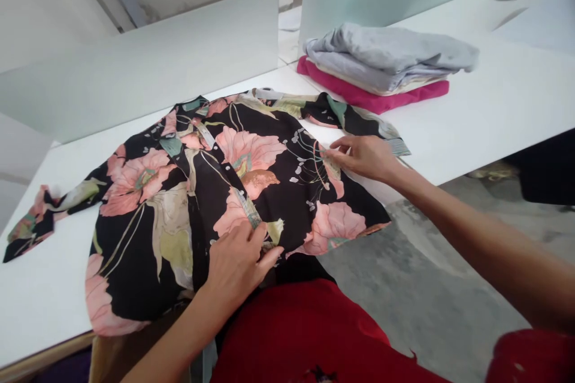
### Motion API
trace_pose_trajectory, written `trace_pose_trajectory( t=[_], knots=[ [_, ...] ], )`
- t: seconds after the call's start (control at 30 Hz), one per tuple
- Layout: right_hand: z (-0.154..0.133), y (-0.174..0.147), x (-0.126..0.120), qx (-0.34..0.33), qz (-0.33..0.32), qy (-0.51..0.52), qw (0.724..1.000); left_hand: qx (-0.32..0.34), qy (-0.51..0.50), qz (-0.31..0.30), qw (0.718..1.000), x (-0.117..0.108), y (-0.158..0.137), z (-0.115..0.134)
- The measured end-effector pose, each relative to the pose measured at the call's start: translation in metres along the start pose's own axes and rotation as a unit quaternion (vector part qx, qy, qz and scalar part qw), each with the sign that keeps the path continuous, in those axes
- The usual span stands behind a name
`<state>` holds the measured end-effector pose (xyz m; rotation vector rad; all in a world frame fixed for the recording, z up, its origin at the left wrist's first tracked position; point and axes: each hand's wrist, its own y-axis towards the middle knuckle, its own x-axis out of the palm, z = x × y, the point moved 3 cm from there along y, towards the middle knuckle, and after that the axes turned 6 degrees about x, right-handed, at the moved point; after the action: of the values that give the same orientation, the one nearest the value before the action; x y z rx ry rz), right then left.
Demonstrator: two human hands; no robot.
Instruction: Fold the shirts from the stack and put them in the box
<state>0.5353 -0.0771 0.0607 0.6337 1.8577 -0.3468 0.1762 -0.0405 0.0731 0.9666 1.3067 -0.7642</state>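
Note:
A black floral shirt with large pink flowers lies spread on the white table, its sleeves stretched out to both sides and its front placket running down the middle. Near the hem, my left hand rests on the placket, thumb apart from the fingers. My right hand is at the shirt's right side edge, below the sleeve, with thumb and fingertips brought together on the fabric. The lower hem hangs over the table's front edge.
Folded clothes in grey, pale blue and magenta are stacked at the back right. Frosted divider panels stand along the back of the table. Under the front edge, a cardboard box shows partly. Concrete floor lies to the right.

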Motion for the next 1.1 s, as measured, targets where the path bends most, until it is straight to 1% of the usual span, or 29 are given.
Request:
trace_pose_trajectory(
  t=[0.07, 0.17, 0.3, 0.4, 0.53, 0.7, 0.77, 0.83, 0.9, 0.97, 1.1],
  knots=[
    [-0.006, -0.003, 0.005, -0.004, 0.0, -0.017, 1.0, -0.012, 0.014, 0.004, 1.0, 0.001, 0.005, 0.003],
    [-0.011, -0.006, 0.011, 0.005, 0.001, -0.023, 1.0, -0.06, 0.022, -0.007, 0.998, 0.002, 0.014, 0.007],
    [-0.005, -0.01, 0.016, 0.03, 0.04, -0.028, 0.998, -0.136, -0.002, -0.029, 0.99, 0.003, 0.026, 0.011],
    [0.001, -0.01, 0.021, 0.027, 0.052, -0.02, 0.998, -0.18, -0.013, -0.049, 0.982, 0.007, 0.031, 0.012],
    [0.004, -0.01, 0.025, 0.027, 0.054, -0.012, 0.998, -0.196, -0.023, -0.053, 0.979, 0.012, 0.029, 0.009],
    [0.004, -0.012, 0.022, 0.022, 0.056, 0.001, 0.998, -0.202, -0.079, -0.033, 0.976, 0.01, 0.022, -0.001],
    [0.004, -0.011, 0.019, 0.025, 0.057, 0.013, 0.998, -0.221, -0.09, -0.046, 0.97, 0.007, 0.02, -0.004],
    [0.0, -0.007, 0.013, 0.031, 0.072, 0.026, 0.997, -0.257, -0.08, -0.057, 0.961, 0.003, 0.018, -0.004],
    [-0.011, 0.001, 0.006, 0.018, 0.093, 0.031, 0.995, -0.287, -0.062, -0.051, 0.955, 0.0, 0.016, -0.003],
    [-0.033, 0.013, 0.0, -0.021, 0.098, 0.03, 0.995, -0.291, -0.049, -0.038, 0.955, 0.0, 0.016, 0.0],
    [-0.1, 0.045, -0.001, -0.118, 0.052, 0.031, 0.991, -0.282, -0.042, -0.027, 0.958, 0.007, 0.02, 0.004]
  ],
)
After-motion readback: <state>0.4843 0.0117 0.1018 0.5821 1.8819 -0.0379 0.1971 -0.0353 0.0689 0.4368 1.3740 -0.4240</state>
